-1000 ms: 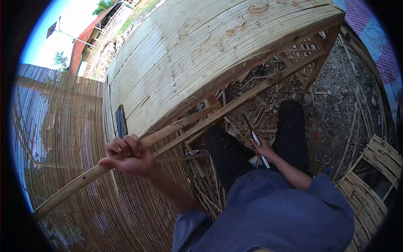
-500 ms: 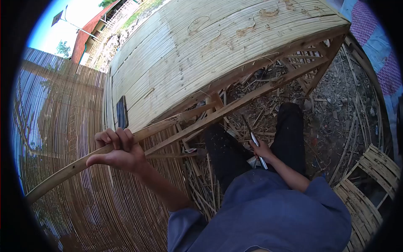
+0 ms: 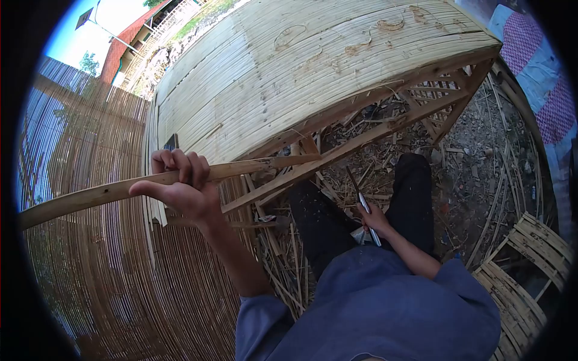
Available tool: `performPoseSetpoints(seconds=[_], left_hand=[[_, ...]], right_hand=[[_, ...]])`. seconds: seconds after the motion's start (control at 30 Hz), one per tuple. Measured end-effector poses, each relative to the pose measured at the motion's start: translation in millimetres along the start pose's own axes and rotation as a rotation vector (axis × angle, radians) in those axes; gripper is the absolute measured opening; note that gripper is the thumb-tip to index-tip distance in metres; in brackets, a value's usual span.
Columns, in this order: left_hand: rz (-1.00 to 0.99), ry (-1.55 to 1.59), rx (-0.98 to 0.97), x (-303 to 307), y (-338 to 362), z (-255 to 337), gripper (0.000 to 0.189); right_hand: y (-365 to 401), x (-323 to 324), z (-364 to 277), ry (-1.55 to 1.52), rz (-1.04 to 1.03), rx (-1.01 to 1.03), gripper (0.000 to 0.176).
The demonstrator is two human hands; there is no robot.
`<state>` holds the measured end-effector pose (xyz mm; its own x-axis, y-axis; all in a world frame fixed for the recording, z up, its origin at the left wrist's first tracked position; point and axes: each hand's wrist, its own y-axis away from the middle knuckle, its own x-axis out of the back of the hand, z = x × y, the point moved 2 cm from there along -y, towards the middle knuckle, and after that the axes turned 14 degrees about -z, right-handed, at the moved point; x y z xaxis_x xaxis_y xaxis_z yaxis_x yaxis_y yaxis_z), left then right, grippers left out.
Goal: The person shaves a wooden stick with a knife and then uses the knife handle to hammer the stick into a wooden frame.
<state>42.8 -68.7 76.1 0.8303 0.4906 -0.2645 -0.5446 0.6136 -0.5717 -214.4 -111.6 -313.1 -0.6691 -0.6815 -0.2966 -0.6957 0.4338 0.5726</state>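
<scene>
My left hand (image 3: 188, 183) grips a long bamboo strip (image 3: 90, 198), its fingers curled over the top and its thumb pointing out to the left. The strip runs from the left edge of view to a rail under the bamboo-topped table (image 3: 271, 102), where its right end lies near the front edge. Low between my knees, my right hand (image 3: 374, 218) is closed around the silver handle of a knife (image 3: 362, 201). The knife's dark, narrow blade points up and away from me. Behind my left fingers, a dark phone (image 3: 171, 142) on the tabletop is partly hidden.
A woven bamboo screen (image 3: 108, 259) stands on the left. Cut scraps and shavings litter the ground (image 3: 460, 204) under the table and around my legs. At lower right lies a slatted bamboo piece (image 3: 512, 301). Patterned cloth (image 3: 551, 90) hangs at far right.
My left hand has moved slightly up and to the right with the bamboo strip, which now lies flatter. The hand covers more of the phone. My right hand and the knife have barely moved.
</scene>
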Motion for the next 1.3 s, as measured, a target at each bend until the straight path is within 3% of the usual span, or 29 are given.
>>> performPoseSetpoints(seconds=[0.07,0.17,0.33,0.43,0.63,0.67,0.77,0.87,1.0,1.1,1.2,1.3], left_hand=[[-0.057,0.056,-0.030,-3,-2,-4,0.073],[0.039,0.166,-0.219,-16,-1,-9,0.073],[-0.043,0.084,-0.199,-3,8,-14,0.065],[-0.147,0.128,-0.268,-5,28,-12,0.061],[-0.409,0.277,-0.378,0,75,-11,0.059],[-0.294,0.176,-0.365,-5,85,-17,0.060],[-0.290,0.075,-0.238,-5,113,-49,0.061],[-0.187,0.157,-0.215,1,131,-52,0.063],[-0.131,0.151,-0.180,14,152,-54,0.059],[-0.092,0.136,-0.170,14,165,-55,0.059],[-0.115,0.092,-0.159,7,173,-56,0.056],[-0.137,0.015,-0.150,-1,183,-52,0.054]], right_hand=[[2,1,6,0.091,0.028,0.072,0.041],[18,-10,-8,0.234,-0.023,0.271,0.039],[66,-66,-87,0.483,-0.200,0.577,0.036],[73,-90,-117,0.441,-0.243,0.645,0.037],[84,-115,-141,0.367,-0.354,0.708,0.039],[87,-116,-145,0.377,-0.384,0.715,0.039],[81,-112,-145,0.502,-0.328,0.788,0.038],[72,-92,-132,0.455,-0.231,0.545,0.038],[71,-71,-119,0.564,-0.151,0.484,0.036],[80,-73,-127,0.555,-0.217,0.480,0.037],[77,-76,-132,0.691,-0.412,0.538,0.038],[19,-50,-90,0.633,-0.053,0.604,0.038]])
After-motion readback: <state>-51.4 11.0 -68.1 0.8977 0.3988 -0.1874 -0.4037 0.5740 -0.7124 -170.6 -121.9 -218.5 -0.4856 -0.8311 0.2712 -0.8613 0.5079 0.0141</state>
